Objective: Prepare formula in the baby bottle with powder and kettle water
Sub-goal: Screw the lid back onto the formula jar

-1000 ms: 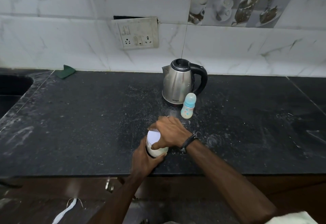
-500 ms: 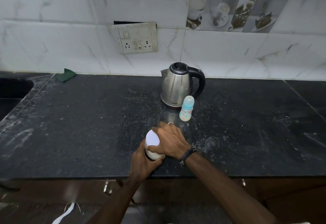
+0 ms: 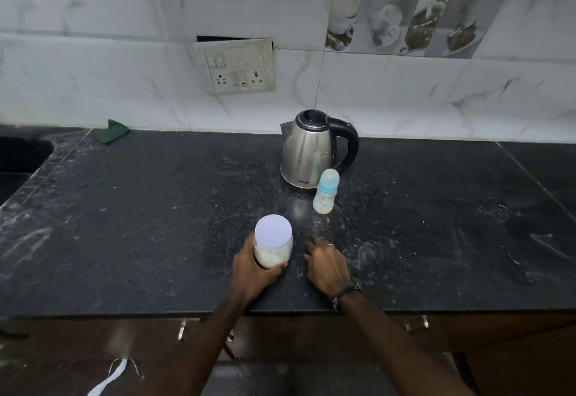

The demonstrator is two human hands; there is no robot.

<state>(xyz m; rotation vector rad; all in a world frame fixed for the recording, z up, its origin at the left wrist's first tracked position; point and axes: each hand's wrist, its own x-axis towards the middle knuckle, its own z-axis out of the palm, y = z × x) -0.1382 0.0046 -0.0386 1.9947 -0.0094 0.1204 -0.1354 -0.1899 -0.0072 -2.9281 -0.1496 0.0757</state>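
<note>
Left hand [image 3: 254,274] grips powder jar [image 3: 273,246]; right hand [image 3: 327,263] beside it, empty, spread.

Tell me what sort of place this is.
Most likely a home kitchen: a dark stone countertop against a tiled wall, an electric kettle below a socket panel, and a sink edge at far left.

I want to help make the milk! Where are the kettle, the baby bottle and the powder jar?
kettle [image 3: 307,154]: head view, on its steel body.
baby bottle [image 3: 325,199]: head view, on its clear lower body.
powder jar [image 3: 273,231]: head view, on its white lid.
</note>
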